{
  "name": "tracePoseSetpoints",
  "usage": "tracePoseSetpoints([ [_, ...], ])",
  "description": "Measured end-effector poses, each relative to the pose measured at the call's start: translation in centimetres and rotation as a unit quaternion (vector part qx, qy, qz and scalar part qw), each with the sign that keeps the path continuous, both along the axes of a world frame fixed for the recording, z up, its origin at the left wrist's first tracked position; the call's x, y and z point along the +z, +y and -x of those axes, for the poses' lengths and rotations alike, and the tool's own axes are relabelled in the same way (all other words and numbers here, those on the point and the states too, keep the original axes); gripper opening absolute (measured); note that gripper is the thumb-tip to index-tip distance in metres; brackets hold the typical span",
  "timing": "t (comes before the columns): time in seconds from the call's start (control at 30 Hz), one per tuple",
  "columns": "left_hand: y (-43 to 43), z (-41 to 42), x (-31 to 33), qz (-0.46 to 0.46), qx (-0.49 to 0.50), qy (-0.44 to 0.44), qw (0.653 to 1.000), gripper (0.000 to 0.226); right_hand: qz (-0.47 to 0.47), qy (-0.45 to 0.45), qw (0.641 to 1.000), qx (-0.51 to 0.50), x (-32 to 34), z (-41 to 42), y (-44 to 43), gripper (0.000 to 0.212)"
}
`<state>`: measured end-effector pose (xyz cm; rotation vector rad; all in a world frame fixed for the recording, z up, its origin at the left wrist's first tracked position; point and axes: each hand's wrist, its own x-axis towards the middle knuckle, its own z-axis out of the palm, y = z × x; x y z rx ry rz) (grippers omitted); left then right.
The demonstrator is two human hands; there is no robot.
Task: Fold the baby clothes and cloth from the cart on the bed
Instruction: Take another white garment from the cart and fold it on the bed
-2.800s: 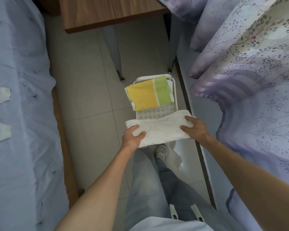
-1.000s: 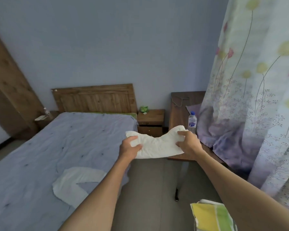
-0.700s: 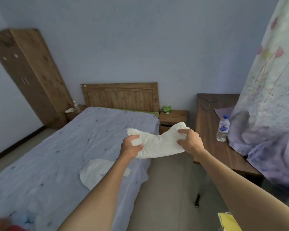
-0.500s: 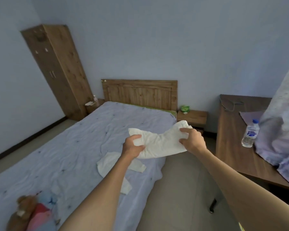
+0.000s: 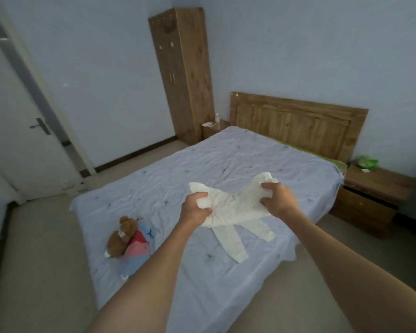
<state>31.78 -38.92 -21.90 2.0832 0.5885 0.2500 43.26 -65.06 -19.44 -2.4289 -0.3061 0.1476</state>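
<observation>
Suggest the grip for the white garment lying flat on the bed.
Probably pinch the flat garment at its two splayed ends, from above at the near bed edge: both lie clear, pointing toward the person; its top is hidden under the held garment.

A home bedroom: bed (image 5: pixel 226 169), wooden headboard (image 5: pixel 298 126), wardrobe (image 5: pixel 181 75), nightstand (image 5: pixel 375 195).

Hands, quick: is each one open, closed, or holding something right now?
Left hand: closed, gripping one end of the white garment.
Right hand: closed, gripping the white garment's other end.
</observation>
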Motion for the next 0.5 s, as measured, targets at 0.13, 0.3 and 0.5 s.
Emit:
tracePoseSetpoints([
  [0.13,3.9,1.9,-0.4,-0.023,0.058,0.002,0.998,0.058,0.008,0.004,0.998,0.059,-0.5,-1.8,5.6,0.059],
  [0.3,8.0,3.0,-0.3,-0.051,0.108,0.004,0.993,0.057,-0.015,-0.003,0.990,0.137,-0.7,-4.9,11.5,0.057],
  [0.5,11.2,1.4,-0.2,-0.070,0.167,-0.008,0.983,0.059,-0.020,-0.008,0.980,0.197,1.1,-9.3,16.2,0.056],
])
